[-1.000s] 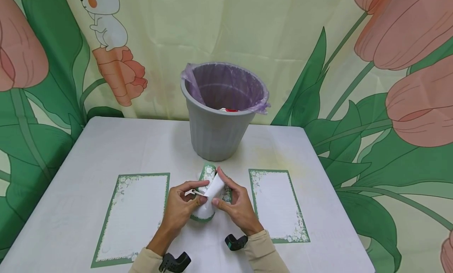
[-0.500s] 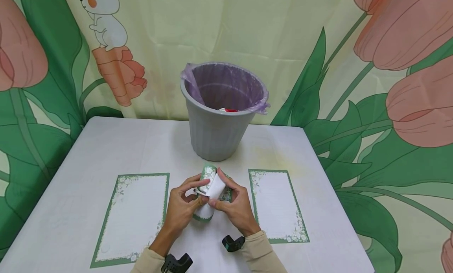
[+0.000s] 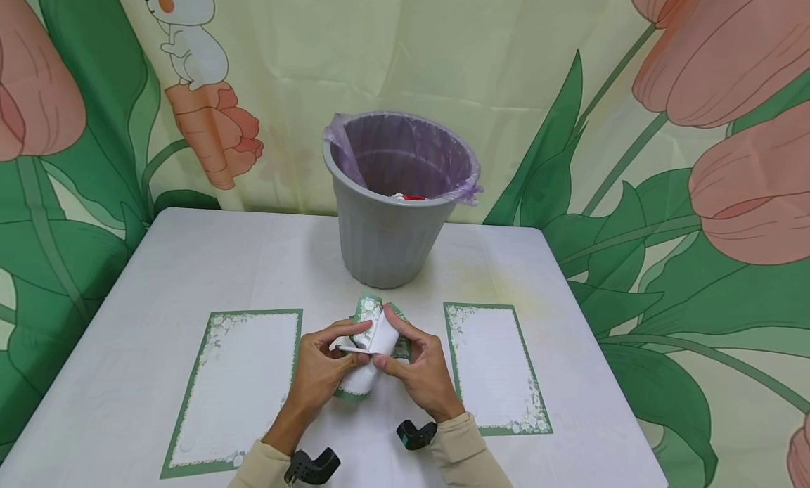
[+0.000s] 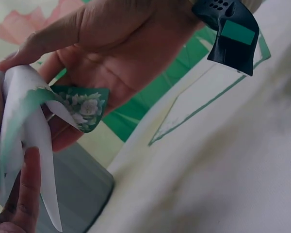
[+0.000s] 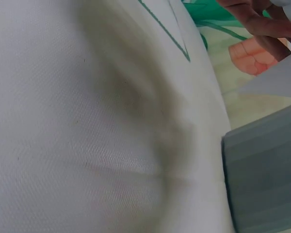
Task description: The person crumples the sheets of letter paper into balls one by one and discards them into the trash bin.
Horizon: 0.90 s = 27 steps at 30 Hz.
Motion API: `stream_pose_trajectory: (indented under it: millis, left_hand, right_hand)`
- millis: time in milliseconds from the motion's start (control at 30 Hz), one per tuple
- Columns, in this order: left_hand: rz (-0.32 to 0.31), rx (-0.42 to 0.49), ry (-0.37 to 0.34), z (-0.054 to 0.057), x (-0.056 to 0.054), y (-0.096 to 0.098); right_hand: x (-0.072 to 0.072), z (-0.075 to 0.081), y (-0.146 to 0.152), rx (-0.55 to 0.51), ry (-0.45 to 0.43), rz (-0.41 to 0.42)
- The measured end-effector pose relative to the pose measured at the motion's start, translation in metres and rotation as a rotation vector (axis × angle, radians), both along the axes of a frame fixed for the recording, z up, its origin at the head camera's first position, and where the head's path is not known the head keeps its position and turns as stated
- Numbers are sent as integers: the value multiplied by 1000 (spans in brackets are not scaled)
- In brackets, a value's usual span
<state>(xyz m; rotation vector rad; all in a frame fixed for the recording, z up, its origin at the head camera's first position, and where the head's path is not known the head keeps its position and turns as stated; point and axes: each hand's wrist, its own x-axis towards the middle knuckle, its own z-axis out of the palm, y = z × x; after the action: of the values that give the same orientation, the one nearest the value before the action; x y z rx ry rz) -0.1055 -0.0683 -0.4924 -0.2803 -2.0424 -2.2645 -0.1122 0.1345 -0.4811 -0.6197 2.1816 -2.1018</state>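
A sheet of stationery paper (image 3: 386,335) with a green floral border is bent and folded over between my two hands above the table. On its left side my left hand (image 3: 319,368) pinches the paper with thumb and fingers. My right hand (image 3: 425,367) grips the other side, its index finger along the upper edge and its thumb below. The left wrist view shows the curled paper (image 4: 43,126) close up, its border turned over near the palm of the right hand (image 4: 121,43). Part of the left hand (image 5: 262,24) enters the right wrist view; the fold's inner layers are hidden.
Two flat bordered sheets lie on the white table: one at left (image 3: 243,389), one at right (image 3: 496,368). Behind the hands stands a grey bin (image 3: 389,242) with a purple liner (image 3: 411,150) and something red and white inside. A tulip-printed cloth (image 3: 506,52) hangs behind.
The paper between my hands shifts and tilts slightly, its lower end swinging a little left. Both hands keep their hold and barely move. The flat sheets and bin stay put.
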Motion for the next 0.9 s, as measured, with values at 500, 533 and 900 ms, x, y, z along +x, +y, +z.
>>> stream_pose_trajectory:
  millis: [500, 533, 900]
  left_hand:
    - [1, -11, 43, -4, -1, -1]
    - [4, -19, 47, -4, -1, -1]
    - [-24, -11, 88, -4, -1, 2]
  right_hand:
    - [-1, 2, -1, 50, 41, -28]
    - [-1, 2, -1, 54, 45, -32]
    - [-2, 0, -5, 22, 52, -78]
